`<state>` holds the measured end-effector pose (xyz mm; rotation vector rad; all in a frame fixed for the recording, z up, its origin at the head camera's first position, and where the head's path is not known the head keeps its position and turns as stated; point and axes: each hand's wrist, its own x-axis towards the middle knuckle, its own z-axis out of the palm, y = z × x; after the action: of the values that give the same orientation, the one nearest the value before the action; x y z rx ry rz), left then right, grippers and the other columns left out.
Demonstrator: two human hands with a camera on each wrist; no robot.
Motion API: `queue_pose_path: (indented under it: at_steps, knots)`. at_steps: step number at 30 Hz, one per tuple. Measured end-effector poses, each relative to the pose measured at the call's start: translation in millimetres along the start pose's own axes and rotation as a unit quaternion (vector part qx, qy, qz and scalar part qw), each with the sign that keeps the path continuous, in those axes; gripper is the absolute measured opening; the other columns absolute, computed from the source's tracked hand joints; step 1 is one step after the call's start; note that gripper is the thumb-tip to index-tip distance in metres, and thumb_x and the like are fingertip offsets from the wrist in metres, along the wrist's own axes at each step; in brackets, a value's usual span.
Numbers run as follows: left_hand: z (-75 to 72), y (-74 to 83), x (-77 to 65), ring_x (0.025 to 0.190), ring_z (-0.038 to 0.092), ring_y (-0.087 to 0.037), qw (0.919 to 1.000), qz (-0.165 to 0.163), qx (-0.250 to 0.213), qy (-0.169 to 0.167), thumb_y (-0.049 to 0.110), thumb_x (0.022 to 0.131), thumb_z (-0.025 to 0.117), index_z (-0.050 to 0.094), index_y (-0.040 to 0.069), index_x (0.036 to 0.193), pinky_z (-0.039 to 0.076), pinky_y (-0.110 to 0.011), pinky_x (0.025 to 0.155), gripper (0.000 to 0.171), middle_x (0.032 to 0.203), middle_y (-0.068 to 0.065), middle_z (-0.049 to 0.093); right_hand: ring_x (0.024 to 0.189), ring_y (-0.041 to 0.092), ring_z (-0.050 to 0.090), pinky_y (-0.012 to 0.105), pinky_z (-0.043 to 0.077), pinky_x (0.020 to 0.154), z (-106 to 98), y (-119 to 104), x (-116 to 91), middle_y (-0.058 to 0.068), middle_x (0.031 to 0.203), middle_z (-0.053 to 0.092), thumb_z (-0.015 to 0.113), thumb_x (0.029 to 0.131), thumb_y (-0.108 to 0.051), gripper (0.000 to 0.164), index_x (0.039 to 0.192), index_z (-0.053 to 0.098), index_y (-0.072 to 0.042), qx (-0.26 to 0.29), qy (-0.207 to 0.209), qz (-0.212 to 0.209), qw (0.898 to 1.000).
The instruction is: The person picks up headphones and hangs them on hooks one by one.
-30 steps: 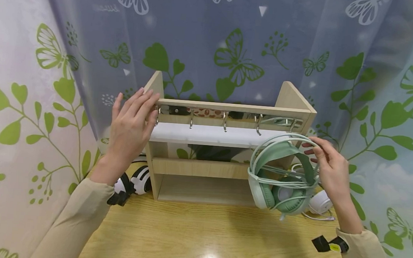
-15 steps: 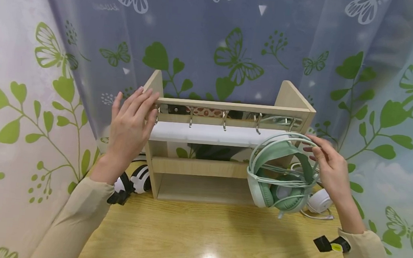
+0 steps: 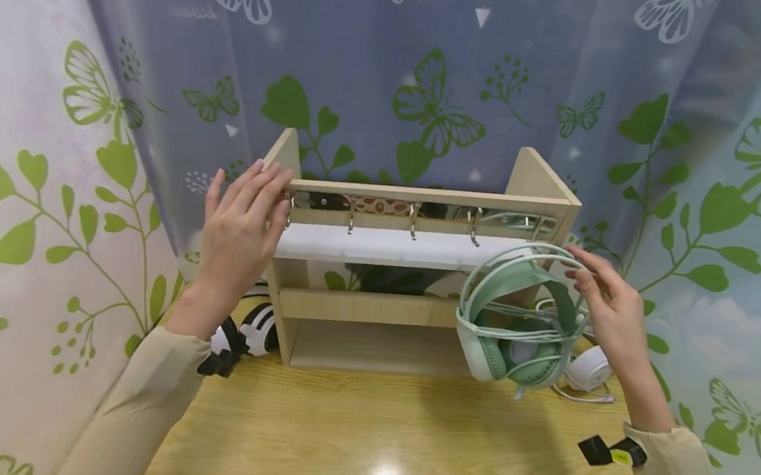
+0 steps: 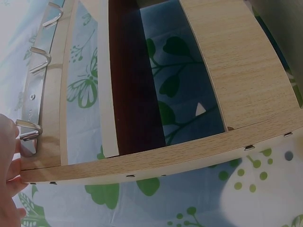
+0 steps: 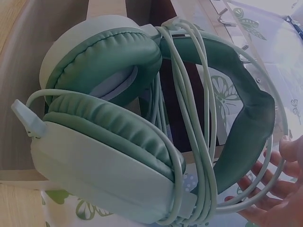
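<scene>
Mint-green and white over-ear headphones (image 3: 511, 278), their cable wound round them, hang at the right front of a light wooden rack (image 3: 368, 309). My right hand (image 3: 612, 312) holds the right side of their headband, with thumb and fingers about the thin outer bands in the right wrist view. The band's top is by the rightmost hook; whether it rests on that hook I cannot tell. My left hand (image 3: 241, 219) lies with fairly straight fingers on the rack's upper left corner and holds no loose thing. Several metal hooks (image 3: 414, 221) line the rack's top bar.
Black-and-white headphones (image 3: 260, 330) lie on the wooden table (image 3: 352, 429) left of the rack. To its right is a white rounded thing (image 3: 588, 369) with a cable. A patterned curtain (image 3: 368, 57) surrounds the table at the back and sides.
My right hand has shifted very slightly upward at the headband. The headphones and my left hand stay nearly where they were.
</scene>
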<state>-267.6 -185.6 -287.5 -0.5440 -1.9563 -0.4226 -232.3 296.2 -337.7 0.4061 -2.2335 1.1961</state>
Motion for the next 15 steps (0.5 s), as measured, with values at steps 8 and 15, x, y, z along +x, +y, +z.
queue_pose_path:
  at_steps: [8, 15]
  knots:
    - [0.0, -1.7, -0.3, 0.139, 0.049, -0.03, 0.9999, 0.006, 0.01, -0.005, 0.023, 0.106, 0.051, 0.062, 0.009, 0.139, 0.015, -0.053, 0.124, 0.037, 0.141, -0.012, 0.061, 0.108, -0.009, 0.059, 0.006, 0.043, 0.086, -3.7, 5.6, -2.3, -0.021, 0.127, 0.061, 0.048, 0.108, -0.018, 0.041, 0.148, 0.054, -0.013, -0.004, -0.004, 0.012, 1.0]
    - [0.1, -0.5, 0.0, 0.139, 0.049, -0.029, 1.0, 0.003, 0.005, -0.001, 0.021, 0.105, 0.053, 0.062, 0.009, 0.138, 0.016, -0.054, 0.123, 0.036, 0.14, -0.012, 0.062, 0.109, -0.008, 0.06, 0.005, 0.044, 0.087, -6.3, 8.8, -3.3, -0.027, 0.124, 0.06, 0.048, 0.108, -0.018, 0.04, 0.148, 0.054, -0.013, -0.003, -0.007, 0.019, 1.0]
